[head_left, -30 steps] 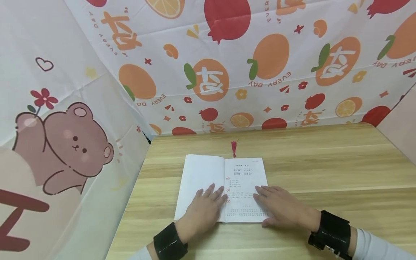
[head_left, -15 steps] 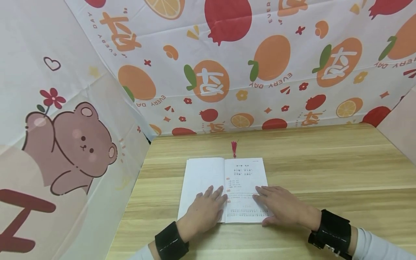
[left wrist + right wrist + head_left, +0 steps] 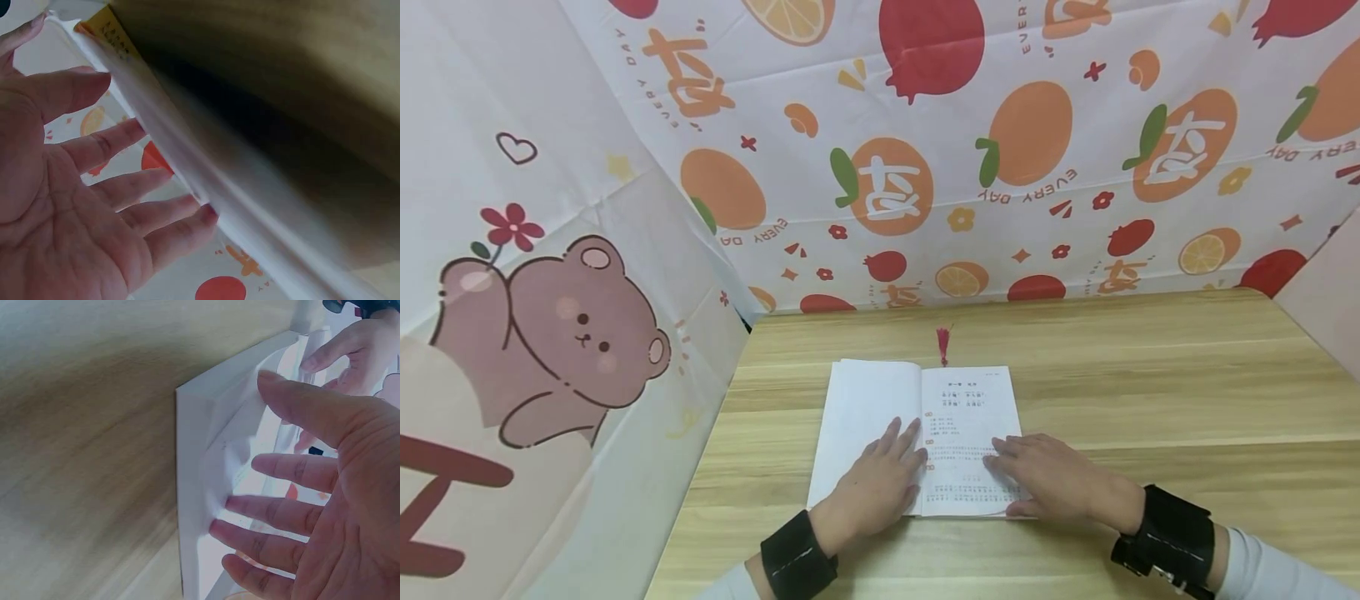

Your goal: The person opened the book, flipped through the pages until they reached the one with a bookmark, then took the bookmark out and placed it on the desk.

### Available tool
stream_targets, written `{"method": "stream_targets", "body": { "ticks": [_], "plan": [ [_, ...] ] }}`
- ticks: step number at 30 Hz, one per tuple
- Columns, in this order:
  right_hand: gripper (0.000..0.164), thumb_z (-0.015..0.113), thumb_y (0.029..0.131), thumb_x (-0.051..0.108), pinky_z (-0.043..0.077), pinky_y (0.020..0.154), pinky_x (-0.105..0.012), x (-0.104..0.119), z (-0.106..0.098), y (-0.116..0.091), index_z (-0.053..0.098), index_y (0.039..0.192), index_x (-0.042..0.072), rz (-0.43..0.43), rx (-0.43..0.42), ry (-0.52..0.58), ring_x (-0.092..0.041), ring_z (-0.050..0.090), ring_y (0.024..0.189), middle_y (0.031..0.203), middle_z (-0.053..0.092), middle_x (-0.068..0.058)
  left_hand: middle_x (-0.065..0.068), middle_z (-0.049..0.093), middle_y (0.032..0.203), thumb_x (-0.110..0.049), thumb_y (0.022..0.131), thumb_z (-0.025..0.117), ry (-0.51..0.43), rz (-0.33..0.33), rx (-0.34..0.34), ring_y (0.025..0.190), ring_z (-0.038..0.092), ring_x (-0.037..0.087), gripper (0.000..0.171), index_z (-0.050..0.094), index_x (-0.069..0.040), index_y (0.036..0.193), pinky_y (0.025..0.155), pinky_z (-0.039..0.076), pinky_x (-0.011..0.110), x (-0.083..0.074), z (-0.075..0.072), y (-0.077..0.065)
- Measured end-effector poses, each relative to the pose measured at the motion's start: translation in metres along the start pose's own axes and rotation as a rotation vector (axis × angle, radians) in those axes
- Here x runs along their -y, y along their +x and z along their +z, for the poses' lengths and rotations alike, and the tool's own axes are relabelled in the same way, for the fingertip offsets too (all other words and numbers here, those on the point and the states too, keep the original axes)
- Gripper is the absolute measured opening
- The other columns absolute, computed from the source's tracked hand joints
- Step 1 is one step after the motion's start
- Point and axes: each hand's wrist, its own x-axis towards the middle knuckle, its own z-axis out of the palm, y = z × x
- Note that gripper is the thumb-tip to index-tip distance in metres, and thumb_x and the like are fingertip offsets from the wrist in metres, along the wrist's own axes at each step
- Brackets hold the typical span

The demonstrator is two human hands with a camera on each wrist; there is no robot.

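Observation:
An open book (image 3: 857, 408) lies on the wooden table, its left page blank and its right page printed with text. My left hand (image 3: 880, 483) rests on the lower part of the left page, fingertips near the spine. On the lower right page rests my right hand (image 3: 1060, 479), with its thumb by the bottom corner. In the left wrist view the fingers (image 3: 181, 240) are extended and touch the page surface. The right wrist view has the fingers (image 3: 275, 509) spread against the page, the thick page block showing beside them. A red tassel (image 3: 943, 343) sticks out from the book's top edge.
The wooden table (image 3: 1150, 375) extends well to the right of the book. A fruit-print cloth (image 3: 820, 75) hangs behind it, and a bear-print cloth (image 3: 587, 325) stands along the left. Both wrists wear black bands (image 3: 1172, 533).
Both hands stay on the pages almost in place. The left page's outer edge shifts slightly, its top corner dipping and then rising a little. The view tilts slightly.

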Motion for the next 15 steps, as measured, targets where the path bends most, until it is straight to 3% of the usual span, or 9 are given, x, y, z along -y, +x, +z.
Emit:
{"method": "stream_targets", "body": {
  "ticks": [7, 15],
  "plan": [
    [0.054, 0.077, 0.084, 0.027, 0.048, 0.102, -0.053, 0.003, 0.005, -0.002, 0.063, 0.133, 0.007, -0.03, -0.007, -0.054, -0.038, 0.058, 0.125, 0.137, 0.06, -0.021, 0.007, 0.043, 0.157, -0.031, 0.1, 0.057, -0.029, 0.004, 0.032, 0.145, 0.037, 0.038, 0.051, 0.053, -0.004, 0.144, 0.102, 0.048, 0.057, -0.004, 0.007, 0.001],
    [0.038, 0.069, 0.088, 0.006, 0.05, 0.1, -0.049, 0.003, 0.009, 0.001, 0.067, 0.126, 0.007, -0.076, -0.082, -0.139, -0.031, 0.064, 0.119, 0.128, 0.067, -0.015, 0.013, 0.041, 0.157, -0.065, 0.097, 0.045, -0.07, -0.036, 0.05, 0.145, 0.032, 0.045, 0.082, 0.047, 0.0, 0.147, 0.102, 0.046, 0.062, -0.015, 0.014, 0.004]
  ]
}}
